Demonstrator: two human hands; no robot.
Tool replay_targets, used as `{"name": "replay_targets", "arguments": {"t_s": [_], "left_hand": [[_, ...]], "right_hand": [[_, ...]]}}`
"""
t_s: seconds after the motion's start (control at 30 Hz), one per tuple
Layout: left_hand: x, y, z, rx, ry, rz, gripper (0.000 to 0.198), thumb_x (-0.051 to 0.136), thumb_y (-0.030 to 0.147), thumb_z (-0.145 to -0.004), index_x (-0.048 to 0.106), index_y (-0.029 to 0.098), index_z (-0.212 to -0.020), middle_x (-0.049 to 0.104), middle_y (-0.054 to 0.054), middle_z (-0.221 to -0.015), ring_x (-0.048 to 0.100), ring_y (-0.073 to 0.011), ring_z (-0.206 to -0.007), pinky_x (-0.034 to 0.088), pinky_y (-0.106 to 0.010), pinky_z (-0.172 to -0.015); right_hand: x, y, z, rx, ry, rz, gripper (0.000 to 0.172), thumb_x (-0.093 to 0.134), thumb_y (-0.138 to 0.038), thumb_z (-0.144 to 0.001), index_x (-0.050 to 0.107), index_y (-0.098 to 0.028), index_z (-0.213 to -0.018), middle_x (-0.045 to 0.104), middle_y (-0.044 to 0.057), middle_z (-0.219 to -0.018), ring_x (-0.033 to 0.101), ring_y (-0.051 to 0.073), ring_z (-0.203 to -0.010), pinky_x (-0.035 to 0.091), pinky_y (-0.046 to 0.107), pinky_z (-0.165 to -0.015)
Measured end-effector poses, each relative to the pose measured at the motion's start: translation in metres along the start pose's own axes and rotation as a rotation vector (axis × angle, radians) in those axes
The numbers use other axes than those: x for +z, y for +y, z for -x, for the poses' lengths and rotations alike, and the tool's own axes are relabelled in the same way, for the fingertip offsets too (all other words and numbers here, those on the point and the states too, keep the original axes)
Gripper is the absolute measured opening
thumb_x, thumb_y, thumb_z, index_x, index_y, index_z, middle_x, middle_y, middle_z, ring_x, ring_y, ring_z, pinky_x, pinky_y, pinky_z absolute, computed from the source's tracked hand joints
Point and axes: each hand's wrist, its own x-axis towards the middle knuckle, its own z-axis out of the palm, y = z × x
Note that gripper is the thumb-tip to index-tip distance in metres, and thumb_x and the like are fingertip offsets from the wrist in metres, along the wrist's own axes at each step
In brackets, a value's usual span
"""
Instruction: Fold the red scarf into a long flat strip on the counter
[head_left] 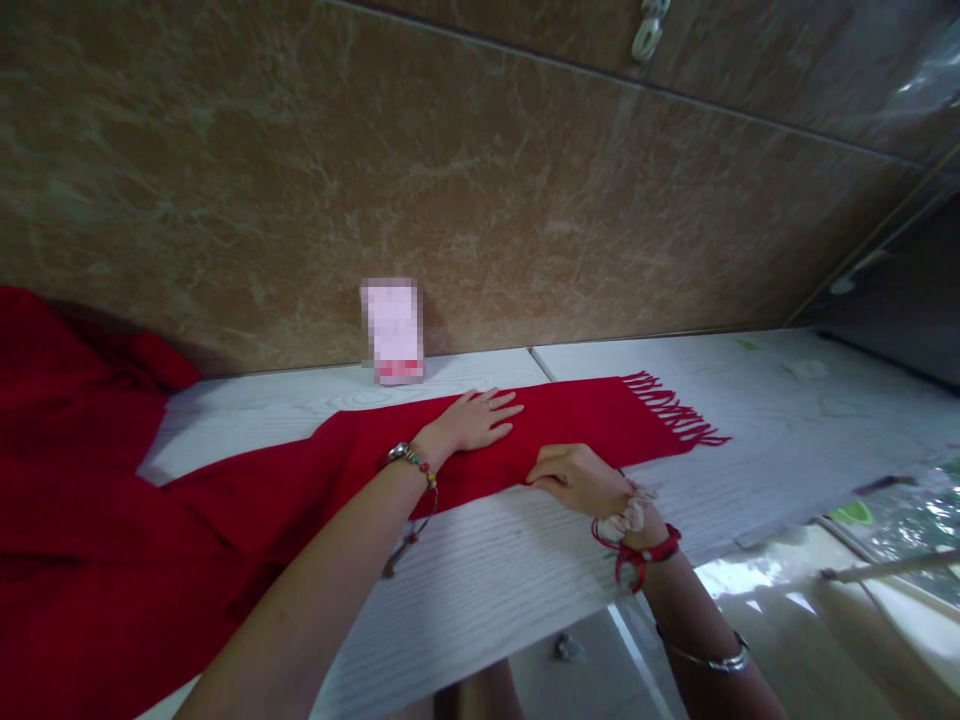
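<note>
A red scarf [577,410] with a fringed right end lies along the white wood-grain table [465,560]. Its right part is flat and narrow, while the left part spreads into a loose, rumpled heap. My left hand [476,418] rests flat on the scarf, fingers stretched out to the right. At the scarf's near edge, my right hand [574,475] is closed, thumb and fingers pinching the cloth. The fringe is to the right of both hands.
A pale pink, pixelated upright object [394,330] stands at the back against the brown marbled wall [480,200]. The table's near edge runs below my forearms. To the lower right are a green item [853,511] and a pole [892,567].
</note>
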Motion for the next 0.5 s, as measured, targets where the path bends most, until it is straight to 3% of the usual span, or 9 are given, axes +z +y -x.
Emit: {"name": "replay_targets", "arguments": {"t_s": [0.13,0.23,0.3,0.4,0.5], "left_hand": [[0.000,-0.020,0.003,-0.248,0.089,-0.051,0.044,0.025,0.037,-0.090,0.032,0.026,-0.132,0.025,-0.002,-0.142,0.019,-0.0237,-0.130,0.015,-0.048,-0.103],[-0.004,-0.018,0.016,-0.351,0.176,-0.064,0.044,0.024,0.034,-0.090,0.030,0.023,-0.133,0.023,-0.004,-0.142,0.017,-0.0247,-0.130,0.014,-0.049,-0.103],[-0.005,-0.011,0.029,-0.240,0.157,-0.028,0.046,0.025,0.037,-0.090,0.026,0.025,-0.134,0.018,-0.003,-0.144,0.012,-0.0238,-0.131,0.014,-0.049,-0.103],[-0.002,-0.003,0.047,0.000,0.026,0.024,0.048,0.027,0.046,-0.088,0.024,0.031,-0.134,0.019,0.002,-0.143,0.012,-0.0213,-0.132,0.014,-0.047,-0.104],[0.001,-0.007,0.056,0.015,0.007,0.011,0.049,0.027,0.047,-0.087,0.024,0.033,-0.133,0.021,0.002,-0.143,0.015,-0.0193,-0.131,0.012,-0.045,-0.104]], "right_hand": [[0.000,0.000,0.001,0.011,-0.003,0.001,0.021,0.048,-0.009,-0.077,0.068,-0.015,-0.073,0.065,0.004,-0.069,0.058,0.011,-0.062,0.043,0.019,-0.058],[0.000,0.001,0.001,0.019,0.001,0.011,0.020,0.050,-0.009,-0.076,0.068,-0.015,-0.073,0.065,0.004,-0.070,0.058,0.011,-0.064,0.043,0.019,-0.059],[0.001,0.001,0.001,0.026,0.007,0.020,0.019,0.051,-0.009,-0.076,0.068,-0.016,-0.073,0.065,0.004,-0.070,0.058,0.011,-0.064,0.044,0.020,-0.060],[0.000,0.002,0.001,0.027,0.006,0.028,0.018,0.052,-0.009,-0.075,0.068,-0.016,-0.074,0.066,0.004,-0.071,0.059,0.012,-0.064,0.044,0.021,-0.061],[-0.001,0.002,0.000,0.005,-0.003,0.007,0.017,0.053,-0.008,-0.074,0.068,-0.015,-0.072,0.066,0.005,-0.069,0.058,0.012,-0.065,0.045,0.022,-0.063]]}}
